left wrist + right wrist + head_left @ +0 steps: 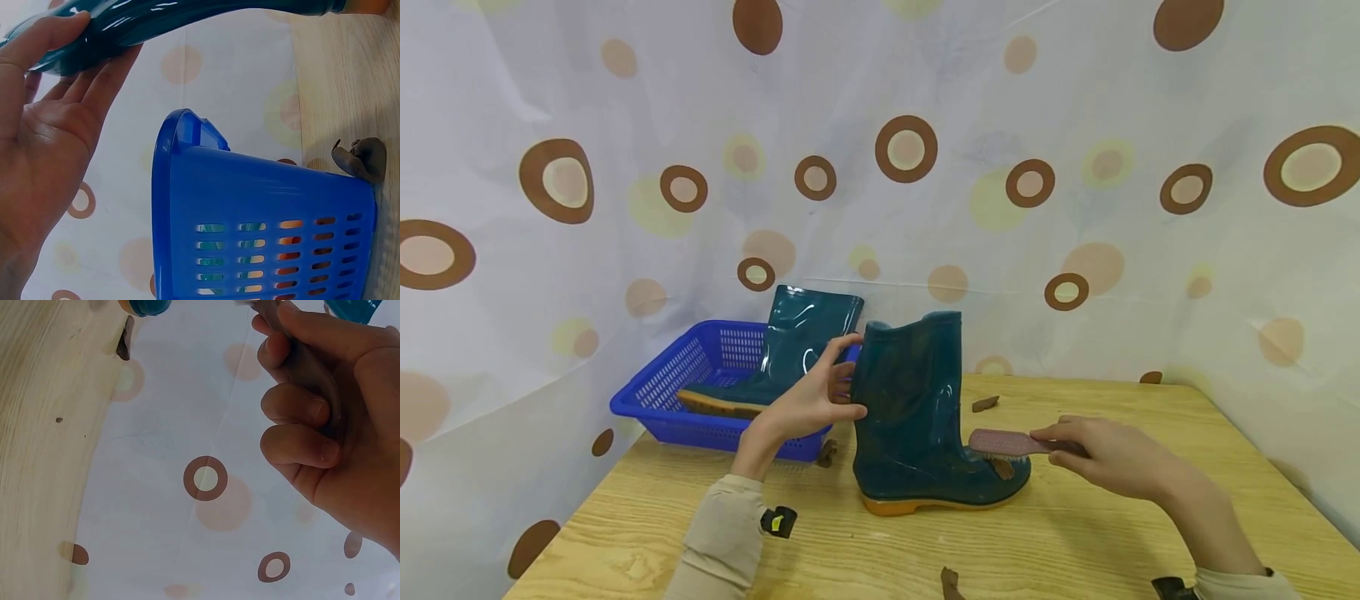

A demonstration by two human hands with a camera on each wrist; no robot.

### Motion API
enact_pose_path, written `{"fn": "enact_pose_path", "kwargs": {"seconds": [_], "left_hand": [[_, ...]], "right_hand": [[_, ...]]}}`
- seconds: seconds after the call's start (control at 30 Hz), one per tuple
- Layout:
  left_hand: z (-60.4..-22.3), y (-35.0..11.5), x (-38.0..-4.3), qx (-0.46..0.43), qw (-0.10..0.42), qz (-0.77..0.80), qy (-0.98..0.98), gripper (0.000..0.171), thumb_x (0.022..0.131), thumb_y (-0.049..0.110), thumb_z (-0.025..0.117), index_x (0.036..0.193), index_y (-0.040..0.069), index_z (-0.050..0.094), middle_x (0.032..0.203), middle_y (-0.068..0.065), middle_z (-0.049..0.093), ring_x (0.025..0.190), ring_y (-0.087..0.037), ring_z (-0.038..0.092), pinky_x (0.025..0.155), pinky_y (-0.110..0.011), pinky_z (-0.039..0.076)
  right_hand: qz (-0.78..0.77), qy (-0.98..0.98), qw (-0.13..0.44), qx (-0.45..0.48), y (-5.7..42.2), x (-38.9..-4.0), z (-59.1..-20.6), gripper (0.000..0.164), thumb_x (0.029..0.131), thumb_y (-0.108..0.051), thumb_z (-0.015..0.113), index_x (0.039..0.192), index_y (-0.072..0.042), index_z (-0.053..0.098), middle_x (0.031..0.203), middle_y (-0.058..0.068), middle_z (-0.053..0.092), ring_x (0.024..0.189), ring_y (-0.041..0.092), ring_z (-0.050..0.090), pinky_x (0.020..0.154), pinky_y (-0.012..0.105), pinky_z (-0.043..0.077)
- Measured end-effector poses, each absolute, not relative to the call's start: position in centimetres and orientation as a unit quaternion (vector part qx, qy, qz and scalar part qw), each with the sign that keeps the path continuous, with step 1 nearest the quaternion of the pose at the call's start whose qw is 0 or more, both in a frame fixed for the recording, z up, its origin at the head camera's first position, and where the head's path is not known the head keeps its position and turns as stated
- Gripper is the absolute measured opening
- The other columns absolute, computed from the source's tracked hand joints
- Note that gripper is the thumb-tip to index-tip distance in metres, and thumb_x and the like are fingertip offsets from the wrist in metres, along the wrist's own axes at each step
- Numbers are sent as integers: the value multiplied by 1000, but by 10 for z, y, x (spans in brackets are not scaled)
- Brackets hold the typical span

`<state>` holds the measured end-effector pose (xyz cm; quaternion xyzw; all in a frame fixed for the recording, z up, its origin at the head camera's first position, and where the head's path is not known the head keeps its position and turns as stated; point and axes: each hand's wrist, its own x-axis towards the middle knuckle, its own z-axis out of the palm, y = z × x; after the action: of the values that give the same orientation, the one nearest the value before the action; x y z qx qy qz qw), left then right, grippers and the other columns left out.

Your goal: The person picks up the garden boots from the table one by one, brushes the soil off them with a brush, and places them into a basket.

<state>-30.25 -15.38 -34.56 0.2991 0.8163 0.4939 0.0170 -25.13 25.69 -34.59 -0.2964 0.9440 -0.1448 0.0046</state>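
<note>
A dark green rain boot (906, 408) with a tan sole stands upright on the wooden table, toe to the right. My left hand (811, 402) grips the back of its shaft, thumb on the near side; in the left wrist view the fingers (103, 84) curl round the shaft (181, 15). In my right hand (1112, 457) is the handle of a pinkish scrub brush (1003, 442), bristles down right over the boot's toe. A brown clump (1003, 469) sticks to the toe below the bristles. The right wrist view shows the fingers (300, 447) wrapped round the brush handle (312, 375).
Behind my left hand, a blue plastic basket (658, 421) holds a second green boot (808, 337). Brown pieces lie on the table (1150, 533): one by the basket (827, 453), one at the back (985, 403), one at the front (951, 583). A dotted sheet hangs behind.
</note>
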Motion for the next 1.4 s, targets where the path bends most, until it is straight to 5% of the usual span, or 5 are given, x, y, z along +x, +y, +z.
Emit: {"fn": "enact_pose_path", "kwargs": {"seconds": [0.13, 0.47, 0.8, 1.4], "left_hand": [[-347, -153, -302, 299, 17, 502, 811, 91, 87, 7, 73, 153, 33, 15, 154, -22, 37, 134, -43, 49, 107, -57, 44], [-348, -150, -305, 296, 13, 504, 811, 93, 87, 8, 73, 154, 33, 14, 158, -19, 32, 138, -41, 45, 108, -58, 44], [-347, -152, -304, 285, 13, 498, 819, 94, 86, 8, 74, 154, 31, 13, 161, -17, 25, 141, -42, 41, 108, -58, 43], [-350, -154, -302, 293, 10, 511, 808, 93, 87, 7, 73, 154, 32, 13, 160, -20, 27, 139, -43, 43, 107, -58, 43]], "right_hand": [[-149, 941, 17, -305, 258, -254, -348, 39, 99, -38, 59, 129, -14, 66, 108, -2, 66, 87, 12, 63, 70, 32, 51], [-188, 930, 48, -311, 267, -258, -350, 40, 100, -35, 58, 130, -9, 65, 95, -10, 61, 72, -2, 47, 61, 23, 38], [-248, 912, 97, -313, 283, -263, -352, 41, 101, -29, 57, 131, -1, 62, 125, 16, 65, 92, -1, 61, 68, 24, 51], [-251, 913, 103, -303, 293, -261, -350, 38, 101, -26, 58, 131, -3, 63, 124, 15, 66, 85, -5, 55, 66, 21, 45]]}}
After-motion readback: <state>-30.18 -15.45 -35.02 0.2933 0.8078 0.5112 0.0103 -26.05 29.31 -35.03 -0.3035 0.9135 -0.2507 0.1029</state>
